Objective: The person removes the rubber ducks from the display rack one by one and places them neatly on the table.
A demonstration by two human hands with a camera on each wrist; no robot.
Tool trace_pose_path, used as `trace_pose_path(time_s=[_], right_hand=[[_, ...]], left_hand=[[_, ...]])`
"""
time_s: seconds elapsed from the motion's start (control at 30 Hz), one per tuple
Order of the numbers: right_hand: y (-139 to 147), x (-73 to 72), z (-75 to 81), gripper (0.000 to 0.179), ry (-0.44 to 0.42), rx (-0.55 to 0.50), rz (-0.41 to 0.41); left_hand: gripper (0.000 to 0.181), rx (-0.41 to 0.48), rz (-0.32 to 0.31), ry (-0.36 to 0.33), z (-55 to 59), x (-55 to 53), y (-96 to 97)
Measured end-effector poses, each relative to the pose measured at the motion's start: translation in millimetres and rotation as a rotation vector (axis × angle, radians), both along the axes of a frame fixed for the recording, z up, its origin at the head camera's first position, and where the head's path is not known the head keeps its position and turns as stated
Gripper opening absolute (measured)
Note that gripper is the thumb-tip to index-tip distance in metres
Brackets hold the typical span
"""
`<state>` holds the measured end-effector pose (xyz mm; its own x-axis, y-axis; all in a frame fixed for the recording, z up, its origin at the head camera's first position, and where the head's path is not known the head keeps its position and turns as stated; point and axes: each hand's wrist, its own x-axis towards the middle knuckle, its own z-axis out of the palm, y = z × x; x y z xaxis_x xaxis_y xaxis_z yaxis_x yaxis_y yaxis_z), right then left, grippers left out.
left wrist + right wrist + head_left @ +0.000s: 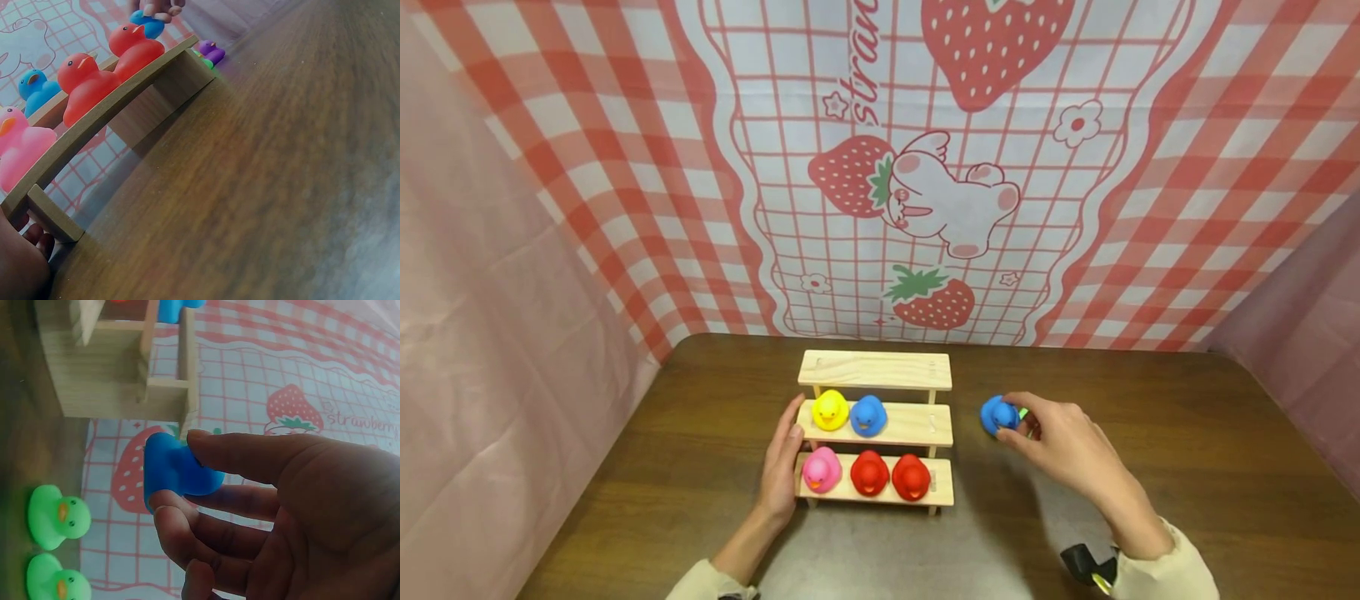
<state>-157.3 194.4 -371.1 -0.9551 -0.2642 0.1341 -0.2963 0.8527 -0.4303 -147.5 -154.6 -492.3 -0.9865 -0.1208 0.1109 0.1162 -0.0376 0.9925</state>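
A three-tier wooden rack [876,369] stands on the table. On its middle tier sit a yellow duck [831,410] and a blue duck [868,416]; on the lowest are a pink duck [822,470] and two red ducks [869,473]. My left hand [781,467] holds the rack's left side, with curled fingertips [39,240] showing beneath the lowest plank. To the right of the rack, my right hand [1067,442] pinches another blue duck [172,465] between thumb and fingers, above the table in the right wrist view.
Two green ducks [51,517] stand near the rack's right side in the right wrist view. A purple duck [212,51] shows beyond the rack's end. Behind the table [700,400] hangs a strawberry-print cloth [1037,292].
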Motion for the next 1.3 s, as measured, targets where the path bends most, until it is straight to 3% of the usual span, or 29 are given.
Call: trace_pose_path(time_s=[0.33,0.53,0.97,1.3], right_hand=[[8.5,-0.3,-13.4,0.041,-0.036,0.028,-0.002],[10.3,0.1,-20.4,0.042,-0.068,0.034,0.011],[10.8,-1.1,-38.7,0.037,-0.048,0.073,0.028],[10.3,-1.2,-45.2,0.039,-0.095,0.088,0.047]], left_hand=[[0.049,0.003,0.001,0.035,0.6,-0.2,0.3],[0.049,0.003,0.005,0.024,0.9,-0.2,0.3],[0.05,0.0,0.005,0.01,1.3,-0.3,-0.1],[0.049,0.016,-0.004,0.033,0.6,-0.3,0.4]])
